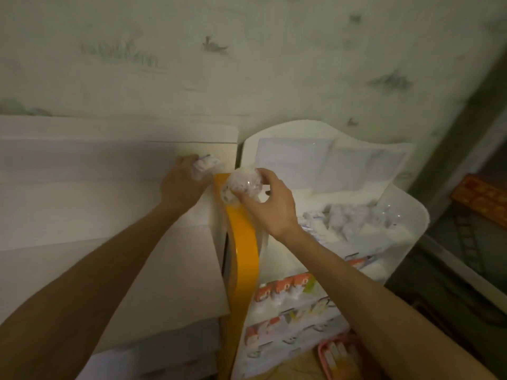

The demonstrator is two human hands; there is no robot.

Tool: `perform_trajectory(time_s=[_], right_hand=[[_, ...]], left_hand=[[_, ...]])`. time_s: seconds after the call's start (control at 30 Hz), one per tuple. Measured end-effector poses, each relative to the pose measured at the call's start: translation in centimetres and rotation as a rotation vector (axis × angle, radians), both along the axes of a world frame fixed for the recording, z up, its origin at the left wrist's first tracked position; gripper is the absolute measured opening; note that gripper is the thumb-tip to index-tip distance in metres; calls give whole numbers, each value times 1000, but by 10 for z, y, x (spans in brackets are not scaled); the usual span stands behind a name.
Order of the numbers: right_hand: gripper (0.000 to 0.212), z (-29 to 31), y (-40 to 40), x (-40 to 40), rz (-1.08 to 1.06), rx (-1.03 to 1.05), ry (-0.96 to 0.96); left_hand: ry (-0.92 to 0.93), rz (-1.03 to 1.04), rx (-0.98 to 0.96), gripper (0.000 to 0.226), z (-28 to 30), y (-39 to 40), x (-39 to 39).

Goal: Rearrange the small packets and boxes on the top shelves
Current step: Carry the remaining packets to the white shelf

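- A person is standing over two white shelf units set against a pale patterned wall, viewed from a head camera looking down along both bare forearms.
- The left hand is reaching onto the flat top of the white cabinet on the left, its fingers curling around a small crinkled white packet with purple print, probably to set it down there.
- The right hand is gripping a clear plastic bag bunched around small white packets, holding it above a glossy orange curved side panel between the units.
- A loose heap of similar white packets is lying on the top shelf of the white rounded display rack on the right, seemingly the pile being sorted.
- Orange-and-white small boxes are lining lower shelves, upright in rows.
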State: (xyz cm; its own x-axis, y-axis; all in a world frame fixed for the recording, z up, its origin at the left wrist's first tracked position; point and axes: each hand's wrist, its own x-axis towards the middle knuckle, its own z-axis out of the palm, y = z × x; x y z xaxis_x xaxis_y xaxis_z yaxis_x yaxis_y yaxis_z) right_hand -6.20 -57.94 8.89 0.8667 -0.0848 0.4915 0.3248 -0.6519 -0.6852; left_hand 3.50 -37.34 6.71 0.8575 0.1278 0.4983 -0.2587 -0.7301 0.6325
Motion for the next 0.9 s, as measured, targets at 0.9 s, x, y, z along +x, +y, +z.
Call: perform_trajectory(time_s=[0.9], right_hand=[[86,-150,-329,-27,-323,-15,499]], left_hand=[[609,-193,695,80,-131,-271,-1]])
